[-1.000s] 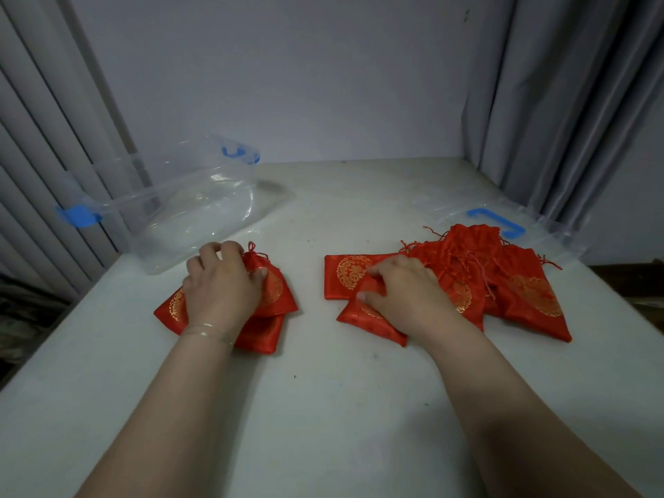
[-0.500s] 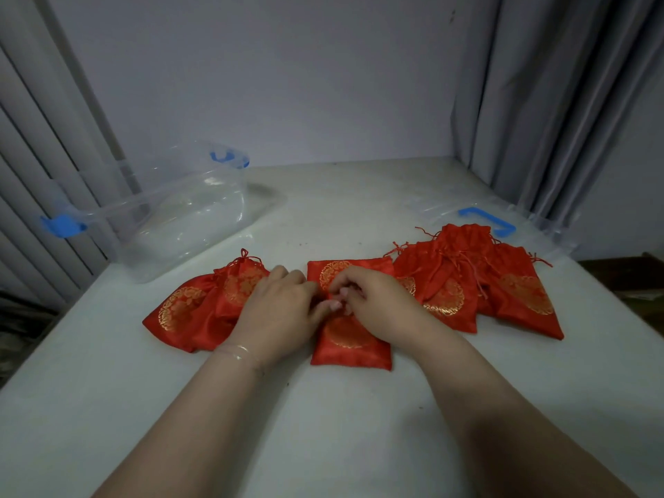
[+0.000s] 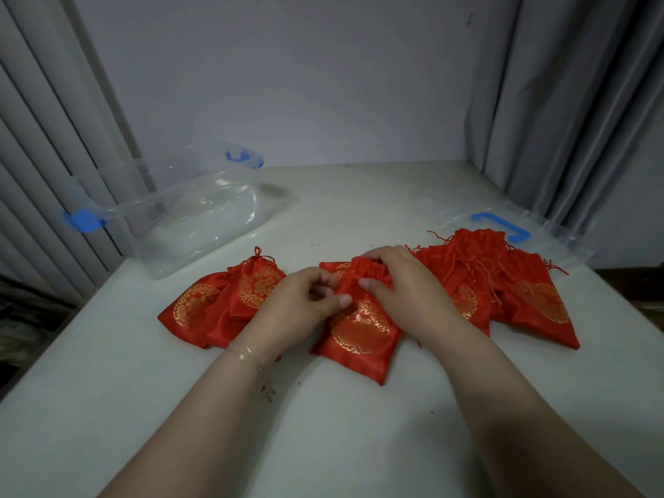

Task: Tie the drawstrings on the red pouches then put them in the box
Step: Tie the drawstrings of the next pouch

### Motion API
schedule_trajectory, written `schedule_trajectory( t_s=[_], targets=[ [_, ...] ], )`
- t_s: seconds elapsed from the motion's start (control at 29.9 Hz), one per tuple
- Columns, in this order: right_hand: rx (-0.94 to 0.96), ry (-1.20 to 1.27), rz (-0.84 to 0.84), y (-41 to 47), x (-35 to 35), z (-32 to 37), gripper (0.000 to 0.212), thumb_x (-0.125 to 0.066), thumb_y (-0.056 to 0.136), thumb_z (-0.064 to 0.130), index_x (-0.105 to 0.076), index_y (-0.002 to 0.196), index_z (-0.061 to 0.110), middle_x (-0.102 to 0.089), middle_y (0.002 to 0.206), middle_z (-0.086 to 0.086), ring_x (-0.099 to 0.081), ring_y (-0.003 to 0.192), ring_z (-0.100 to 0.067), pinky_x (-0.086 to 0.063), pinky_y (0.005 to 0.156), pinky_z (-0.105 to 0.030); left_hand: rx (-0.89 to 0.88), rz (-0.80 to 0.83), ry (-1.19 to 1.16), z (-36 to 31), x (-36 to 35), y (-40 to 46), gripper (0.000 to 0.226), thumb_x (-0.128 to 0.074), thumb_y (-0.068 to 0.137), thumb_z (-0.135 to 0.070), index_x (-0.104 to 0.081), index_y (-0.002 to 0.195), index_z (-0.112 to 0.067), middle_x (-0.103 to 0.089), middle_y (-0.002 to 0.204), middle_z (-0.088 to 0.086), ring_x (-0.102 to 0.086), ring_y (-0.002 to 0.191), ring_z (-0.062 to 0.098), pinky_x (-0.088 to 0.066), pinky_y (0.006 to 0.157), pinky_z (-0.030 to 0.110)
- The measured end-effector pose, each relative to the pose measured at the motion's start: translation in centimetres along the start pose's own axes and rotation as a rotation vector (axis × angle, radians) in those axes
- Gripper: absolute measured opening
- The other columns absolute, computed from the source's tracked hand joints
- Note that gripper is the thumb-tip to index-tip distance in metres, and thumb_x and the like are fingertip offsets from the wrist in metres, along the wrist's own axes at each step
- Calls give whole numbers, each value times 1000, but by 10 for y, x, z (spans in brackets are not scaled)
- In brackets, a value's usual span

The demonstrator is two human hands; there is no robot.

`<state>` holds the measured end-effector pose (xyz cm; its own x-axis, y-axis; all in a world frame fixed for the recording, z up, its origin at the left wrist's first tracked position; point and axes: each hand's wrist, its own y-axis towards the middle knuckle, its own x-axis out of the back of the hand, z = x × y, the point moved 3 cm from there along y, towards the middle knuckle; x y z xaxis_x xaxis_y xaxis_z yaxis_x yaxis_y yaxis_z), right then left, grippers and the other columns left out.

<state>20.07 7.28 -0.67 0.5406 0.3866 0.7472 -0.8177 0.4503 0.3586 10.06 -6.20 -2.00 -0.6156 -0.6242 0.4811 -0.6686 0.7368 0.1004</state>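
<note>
Surface: white table (image 3: pixel 359 443), pouch (image 3: pixel 359 332) centred, long axis toward person.
Grip: left hand (image 3: pixel 298 300) and right hand (image 3: pixel 406 292) pinch its gathered neck.
Box (image 3: pixel 187 210): far left, nearer left hand.

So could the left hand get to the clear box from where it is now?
Probably yes. The left hand is busy gripping the middle pouch, but the clear box lies open on that side, with only the two left pouches low between them.
</note>
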Motion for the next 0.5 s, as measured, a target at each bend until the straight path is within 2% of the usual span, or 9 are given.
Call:
schedule_trajectory(
  t_s=[0.03, 0.13, 0.17, 0.27, 0.33, 0.4, 0.43, 0.5],
  targets=[
    [33, 64, -13, 0, 1, 4, 32, -64, 85, 28, -58, 117, 24, -55, 111, 6, -52, 109, -13, -42, 95, -33, 32, -8, -75, -2, 1, -1, 8, -71, 82, -26, -65, 85, -21, -62, 73, -7, -56, 65, 1, -46, 67, 16],
    [121, 243, -16, -3, 1, 15, 26, -69, 82, 19, -62, 106, 25, -58, 103, 8, -54, 100, -5, -43, 91, -26, 106, -31, -280, -5, 2, -4, 34, -59, 86, -39, -60, 70, -10, -52, 58, -4, -47, 53, 5, -40, 55, 17],
    [136, 298, -15, -4, 1, 16, 27, -69, 81, 17, -62, 105, 27, -59, 102, 8, -55, 99, -4, -43, 90, -24, 142, -31, -398, -6, 1, -5, 35, -57, 88, -38, -60, 70, -9, -52, 56, -4, -48, 53, 7, -41, 53, 16],
    [119, 433, -10, -5, 1, 16, 38, -69, 82, 17, -58, 113, 35, -57, 94, 9, -55, 90, -3, -44, 83, -23, 203, -37, -734, -9, -1, -4, 23, -64, 83, -29, -68, 77, -8, -60, 58, 0, -56, 64, 17, -47, 64, 26],
    [35, 445, -34, -4, 2, 12, 48, -68, 83, 26, -48, 125, 37, -55, 91, 7, -55, 85, -4, -44, 80, -23, 179, -71, -790, -10, -1, -4, 23, -65, 83, -25, -69, 63, -14, -60, 56, 0, -56, 61, 17, -47, 67, 31],
    [-81, 298, -37, -2, 2, 3, 53, -62, 85, 44, -39, 132, 36, -56, 92, 8, -55, 89, -7, -44, 80, -27, 149, -136, -709, -8, 3, -3, 33, -64, 87, -25, -67, 55, -15, -57, 53, -1, -52, 57, 16, -44, 67, 34],
    [-120, 224, -23, -2, 2, -1, 52, -58, 85, 50, -40, 131, 34, -54, 85, 10, -53, 85, -8, -43, 75, -28, 121, -192, -592, -7, 7, -3, 33, -64, 88, -26, -67, 58, -12, -58, 55, 3, -52, 58, 18, -44, 67, 35],
    [-162, 176, -11, 0, 3, -6, 42, -56, 84, 55, -54, 118, 30, -44, 66, 14, -46, 67, -4, -35, 62, -25, 9, -299, -209, -4, 16, -2, 30, -62, 90, -27, -67, 70, -5, -66, 67, 12, -59, 63, 19, -48, 67, 35]
  ],
)
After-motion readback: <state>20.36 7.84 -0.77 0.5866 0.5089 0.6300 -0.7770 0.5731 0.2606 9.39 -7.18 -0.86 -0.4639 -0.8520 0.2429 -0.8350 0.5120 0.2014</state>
